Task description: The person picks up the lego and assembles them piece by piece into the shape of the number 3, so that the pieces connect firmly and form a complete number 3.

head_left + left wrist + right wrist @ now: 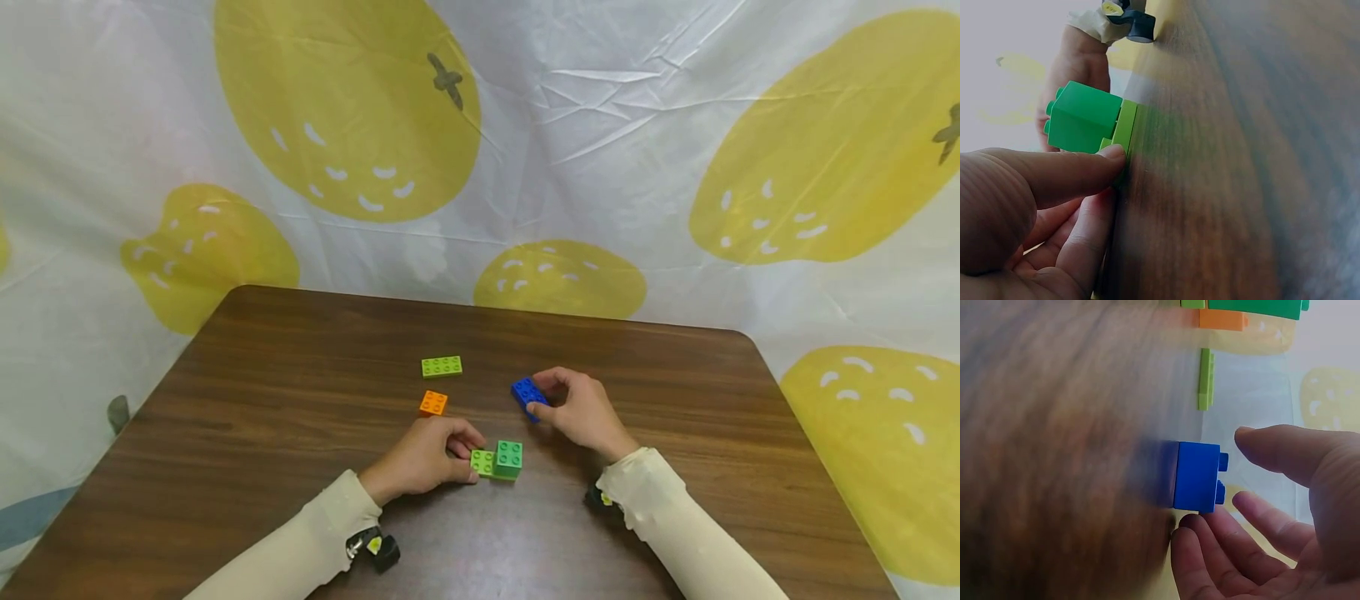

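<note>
My left hand pinches the left end of a lime-green building-block plate between thumb and fingers, low at the tabletop. A green block with studs on top is stacked on that plate's right end. Farther back and to the right, my right hand is around a blue block that stands on the table. In the right wrist view the thumb is spread away from the blue block, while the other fingers lie close along its near side.
An orange block sits just behind my left hand. Beyond it lies another lime-green plate. The brown wooden table ends at a hanging white cloth printed with yellow fruit.
</note>
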`<state>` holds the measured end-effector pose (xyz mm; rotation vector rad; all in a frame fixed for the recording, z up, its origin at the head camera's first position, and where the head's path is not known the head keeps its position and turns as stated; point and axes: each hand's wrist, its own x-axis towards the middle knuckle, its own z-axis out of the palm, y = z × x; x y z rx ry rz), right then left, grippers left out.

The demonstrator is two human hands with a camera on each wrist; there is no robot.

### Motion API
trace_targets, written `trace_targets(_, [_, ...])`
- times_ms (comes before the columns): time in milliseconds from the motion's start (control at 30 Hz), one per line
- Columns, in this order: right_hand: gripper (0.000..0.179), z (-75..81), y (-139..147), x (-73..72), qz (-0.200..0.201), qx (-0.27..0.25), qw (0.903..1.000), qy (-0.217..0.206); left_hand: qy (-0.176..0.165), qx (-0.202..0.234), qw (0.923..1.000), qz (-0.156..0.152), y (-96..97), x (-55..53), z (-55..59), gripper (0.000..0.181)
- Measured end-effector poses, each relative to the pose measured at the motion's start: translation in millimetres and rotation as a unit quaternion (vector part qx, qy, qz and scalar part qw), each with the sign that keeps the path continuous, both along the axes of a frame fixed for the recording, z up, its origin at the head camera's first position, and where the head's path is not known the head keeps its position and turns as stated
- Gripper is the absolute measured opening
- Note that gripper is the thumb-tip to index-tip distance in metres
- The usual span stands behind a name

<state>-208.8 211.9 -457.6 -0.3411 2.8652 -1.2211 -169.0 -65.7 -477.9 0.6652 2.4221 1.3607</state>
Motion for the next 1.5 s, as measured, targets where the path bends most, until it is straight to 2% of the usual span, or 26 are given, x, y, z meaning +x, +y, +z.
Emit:
trace_targets(967, [0.045, -0.8, 1.4, -4.3, 0.021, 0.026, 0.9992, -0.019, -0.001, 0.000, 1.0000, 0.003, -1.6, -0.2, -0.9, 0.036])
trace_targets(1200, [0.040, -0.9, 2.2, -3.6, 0.002, 0.030, 0.9992, -0.027, -0.002, 0.003, 1.0000, 0.003, -1.3, 0.8, -2.1, 0.035])
trace_targets(1500, [0.037, -0.4, 4.1, -3.3, -0.007, 0.039, 0.9991, -0.014, -0.005, 0.001, 1.0000, 0.003, -0.9, 0.1, -1.0, 0.037])
